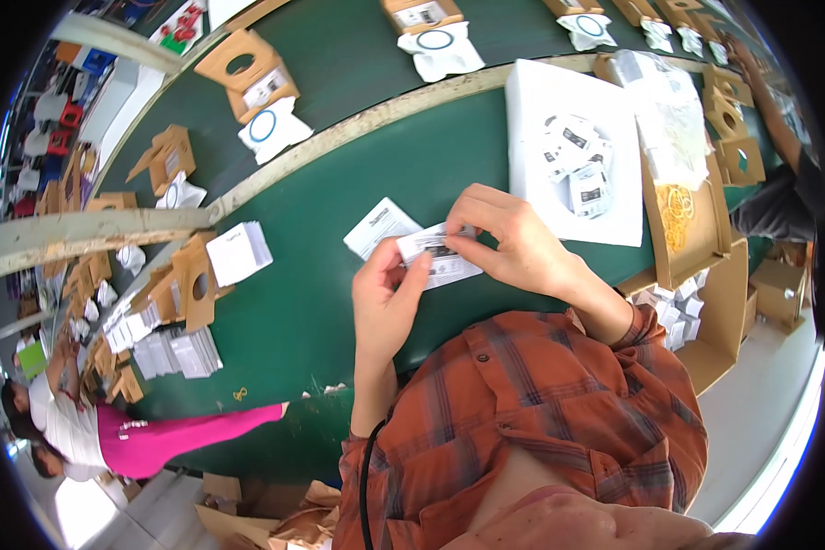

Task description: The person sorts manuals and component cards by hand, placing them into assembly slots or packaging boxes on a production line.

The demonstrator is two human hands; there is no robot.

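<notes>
Above the green table, my left hand (390,298) and my right hand (518,243) pinch a small white printed leaflet (451,270) between thumbs and fingers. A darker printed patch, or a small packet lying on it, shows between the thumbs; I cannot tell which. Just beyond my left fingers, another printed leaflet (380,227) lies flat on the table. To the right of my right hand stands a white foam tray (619,202) holding several small white packets (577,151) with dark print.
Stacks of white leaflets (240,254) and open brown boxes (192,280) stand at left. Beyond a raised rail (376,119), boxes and white wrapped items line a dark belt. A carton of yellow rubber bands (676,215) sits at right. Other people work at far left and right.
</notes>
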